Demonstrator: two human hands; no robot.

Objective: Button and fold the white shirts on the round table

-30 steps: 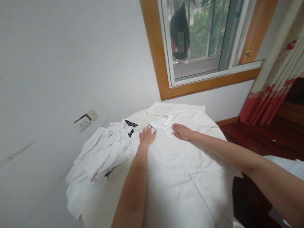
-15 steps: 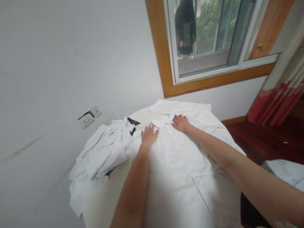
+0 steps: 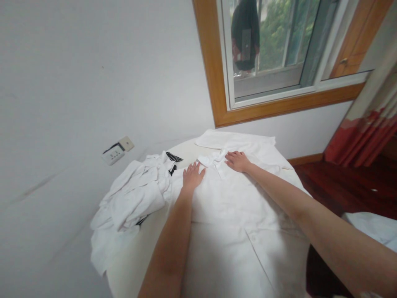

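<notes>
A white collared garment [image 3: 229,203] lies spread out over a round pale table [image 3: 133,265], its collar [image 3: 209,160] toward the wall. One sleeve [image 3: 235,139] stretches across the far side. My left hand [image 3: 192,176] rests flat on the cloth just left of the collar, fingers apart. On the collar's right side my right hand [image 3: 237,160] also lies on the fabric with its fingers spread. Neither hand grips the cloth. Left of my left arm sits a crumpled heap of white clothes [image 3: 133,194], with bits of black striped fabric [image 3: 174,157] showing beside it.
The table stands against a white wall with a power socket [image 3: 113,154]. A wood-framed window [image 3: 221,99] is above its far side. A red and cream curtain [image 3: 356,132] hangs at right. Another white item [image 3: 375,227] is at the lower right, above a dark red floor.
Both hands stay flat in nearly the same places on the garment. The near part of the garment has shifted slightly left, and the camera view has moved a little.
</notes>
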